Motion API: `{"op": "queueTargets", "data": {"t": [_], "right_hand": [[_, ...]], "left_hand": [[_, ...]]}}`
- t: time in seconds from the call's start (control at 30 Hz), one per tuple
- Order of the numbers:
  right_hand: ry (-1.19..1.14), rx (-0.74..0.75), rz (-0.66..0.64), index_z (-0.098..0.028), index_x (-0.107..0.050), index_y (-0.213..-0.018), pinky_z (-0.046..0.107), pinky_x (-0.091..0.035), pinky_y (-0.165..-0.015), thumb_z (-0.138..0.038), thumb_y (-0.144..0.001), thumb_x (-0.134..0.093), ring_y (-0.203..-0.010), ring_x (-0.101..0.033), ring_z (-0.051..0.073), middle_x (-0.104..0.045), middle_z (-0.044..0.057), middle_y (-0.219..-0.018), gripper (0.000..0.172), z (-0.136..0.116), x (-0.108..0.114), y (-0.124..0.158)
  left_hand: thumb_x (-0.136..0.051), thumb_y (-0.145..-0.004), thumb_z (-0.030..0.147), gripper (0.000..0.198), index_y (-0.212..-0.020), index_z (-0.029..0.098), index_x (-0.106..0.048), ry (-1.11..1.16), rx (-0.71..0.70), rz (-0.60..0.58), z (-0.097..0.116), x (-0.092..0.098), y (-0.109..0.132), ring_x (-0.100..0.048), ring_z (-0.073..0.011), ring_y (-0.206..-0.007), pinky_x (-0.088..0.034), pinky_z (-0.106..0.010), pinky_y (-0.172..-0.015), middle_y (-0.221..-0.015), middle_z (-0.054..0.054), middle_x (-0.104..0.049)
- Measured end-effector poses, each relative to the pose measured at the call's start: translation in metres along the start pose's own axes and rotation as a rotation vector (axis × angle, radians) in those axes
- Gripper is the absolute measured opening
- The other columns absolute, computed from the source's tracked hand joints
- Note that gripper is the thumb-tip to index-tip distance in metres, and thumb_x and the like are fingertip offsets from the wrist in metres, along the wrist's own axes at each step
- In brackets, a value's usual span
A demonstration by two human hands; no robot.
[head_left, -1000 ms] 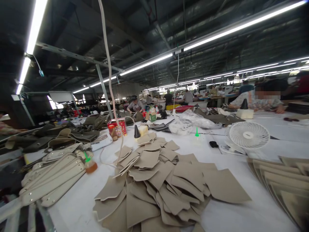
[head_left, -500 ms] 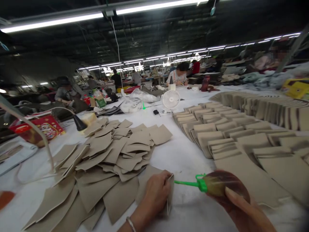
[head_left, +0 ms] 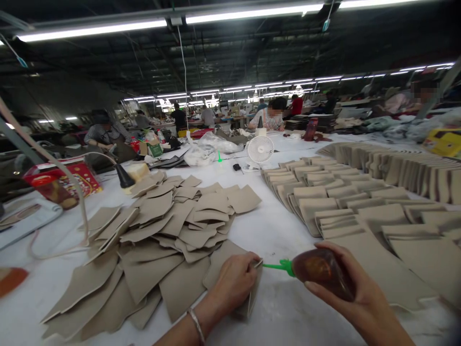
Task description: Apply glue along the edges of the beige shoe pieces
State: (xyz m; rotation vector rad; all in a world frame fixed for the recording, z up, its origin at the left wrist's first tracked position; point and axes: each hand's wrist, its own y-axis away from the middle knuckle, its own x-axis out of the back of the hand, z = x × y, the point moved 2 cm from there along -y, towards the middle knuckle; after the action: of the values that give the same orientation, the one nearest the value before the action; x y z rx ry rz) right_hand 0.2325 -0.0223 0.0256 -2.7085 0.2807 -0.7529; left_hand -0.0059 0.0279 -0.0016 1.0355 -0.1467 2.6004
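Observation:
My left hand (head_left: 236, 278) pinches a folded greyish-beige fabric piece (head_left: 251, 300) just above the white table. In my right hand (head_left: 355, 283) is a squeeze bottle (head_left: 324, 270) of dark amber liquid, lying on its side with its long green nozzle (head_left: 275, 265) pointing left. The nozzle's tip is at the edge of the folded piece; whether it touches cannot be made out. Left of my left hand spreads a loose heap of similar beige pieces (head_left: 173, 240). Rows of folded, overlapping pieces (head_left: 334, 202) lie beyond my right hand.
A white fan (head_left: 260, 149) stands mid-table near clear plastic bags (head_left: 201, 153). At left are a black-tipped cone (head_left: 124, 177), a red box (head_left: 81, 180) and a curved pale hose (head_left: 72, 178). Curved stacks of pieces (head_left: 403, 166) stand at right. A co-worker (head_left: 268, 115) sits across the table.
The bottle and my right hand have shifted slightly left and up, with the bottle rolled so more of its side shows. My left hand still grips the folded piece. The camera view has tilted a little.

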Motion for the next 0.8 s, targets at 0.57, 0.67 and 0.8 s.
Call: {"op": "queueTargets", "data": {"t": [0.57,0.67,0.8], "right_hand": [[0.245,0.31,-0.023,-0.031,-0.051,-0.122,0.028,-0.053,-0.081,-0.057,-0.092,-0.061,-0.095,-0.065,0.021,-0.062,0.001,-0.111,0.04,0.0005,-0.0098,-0.0049],[0.245,0.297,0.0,-0.03,-0.05,-0.122,0.03,-0.053,-0.082,-0.056,-0.093,-0.061,-0.095,-0.065,0.022,-0.062,0.002,-0.111,0.04,0.0005,-0.0102,-0.0067],[0.23,0.29,-0.019,-0.031,-0.05,-0.122,0.031,-0.053,-0.081,-0.053,-0.093,-0.061,-0.095,-0.065,0.023,-0.062,0.002,-0.111,0.038,0.0008,-0.0102,-0.0053]], "left_hand": [[-0.046,-0.084,0.01,0.04,-0.11,0.023,-0.073,-0.021,-0.028,0.027,0.0006,-0.0027,0.0034,-0.066,-0.0224,-0.099,-0.047,-0.027,-0.088,-0.107,-0.002,-0.073],[-0.046,-0.084,0.01,0.041,-0.111,0.024,-0.073,0.003,-0.035,0.04,0.0008,-0.003,0.0043,-0.066,-0.0218,-0.099,-0.048,-0.026,-0.086,-0.106,-0.001,-0.073],[-0.046,-0.084,0.011,0.04,-0.109,0.024,-0.074,-0.013,-0.03,0.041,0.0006,-0.0044,0.0049,-0.066,-0.0218,-0.096,-0.048,-0.027,-0.084,-0.105,-0.001,-0.073]]}}
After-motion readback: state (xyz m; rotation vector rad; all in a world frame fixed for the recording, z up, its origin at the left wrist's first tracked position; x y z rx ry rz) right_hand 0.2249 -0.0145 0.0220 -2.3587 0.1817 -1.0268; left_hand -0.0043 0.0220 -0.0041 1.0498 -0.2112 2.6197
